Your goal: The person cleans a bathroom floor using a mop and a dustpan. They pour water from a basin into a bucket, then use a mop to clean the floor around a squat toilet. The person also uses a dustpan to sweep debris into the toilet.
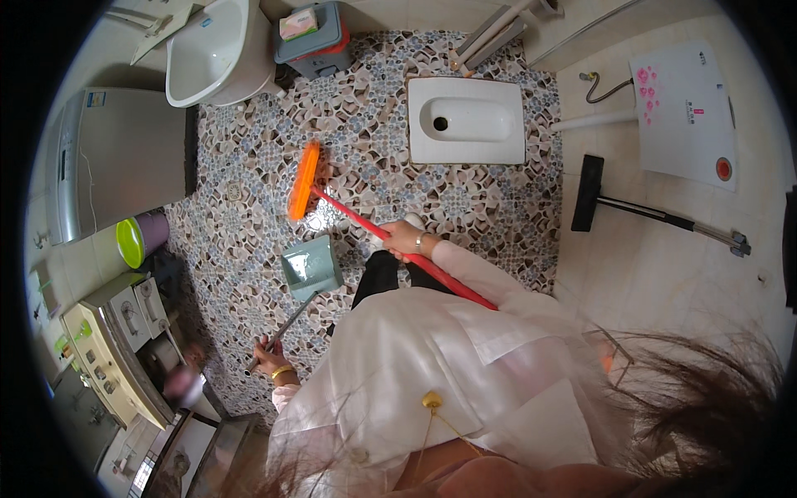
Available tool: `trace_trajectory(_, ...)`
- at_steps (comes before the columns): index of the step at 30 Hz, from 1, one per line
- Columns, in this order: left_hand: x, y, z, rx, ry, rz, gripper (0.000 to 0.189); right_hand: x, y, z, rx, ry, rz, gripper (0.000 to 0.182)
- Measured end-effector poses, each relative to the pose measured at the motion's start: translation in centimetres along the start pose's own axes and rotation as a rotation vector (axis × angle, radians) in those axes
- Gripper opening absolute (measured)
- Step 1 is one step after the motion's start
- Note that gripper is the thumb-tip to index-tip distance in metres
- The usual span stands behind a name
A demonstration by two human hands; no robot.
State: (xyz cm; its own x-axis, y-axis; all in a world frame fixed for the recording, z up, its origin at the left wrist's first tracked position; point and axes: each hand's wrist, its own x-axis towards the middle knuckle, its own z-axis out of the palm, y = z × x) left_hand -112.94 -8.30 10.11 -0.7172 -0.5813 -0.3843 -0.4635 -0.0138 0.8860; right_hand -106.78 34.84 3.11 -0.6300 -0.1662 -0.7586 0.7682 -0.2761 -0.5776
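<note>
My right hand (405, 239) is closed around the red handle of a broom (355, 215), whose orange head (304, 180) rests on the patterned tile floor in front of me. Lower left, my left hand (272, 360) grips the thin grey metal handle of a dustpan (289, 324). The grey-green pan (311, 267) lies near the floor, its open side towards the broom head, a short gap apart from it. Wet-looking shine shows on the floor beside the orange bristles. No loose dirt can be made out in the pan.
A white squat toilet (467, 121) is set in the floor ahead. A pedestal washbasin (205, 62), a grey bin (314, 43), a washing machine (131, 155) and a purple-and-green bucket (142, 239) stand ahead and left. A black squeegee-like tool (588, 193) leans at the right wall.
</note>
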Motion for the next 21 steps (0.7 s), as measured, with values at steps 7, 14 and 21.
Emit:
trace_trajectory(7,-0.2,-1.9,-3.0,-0.039,-0.030,-0.038,0.029,-9.7,3.6,-7.8,0.093,0.172,0.046,0.031)
trace_trajectory(14,0.6,-4.0,-6.0,-0.145,0.008,-0.118,0.029,-17.1,5.6,-16.2,0.154,0.681,0.306,0.033)
trace_trajectory(21,1.3,-4.5,-9.3,0.062,-0.032,-0.041,0.029,-19.6,-0.2,-9.1,0.041,0.748,0.133,0.053)
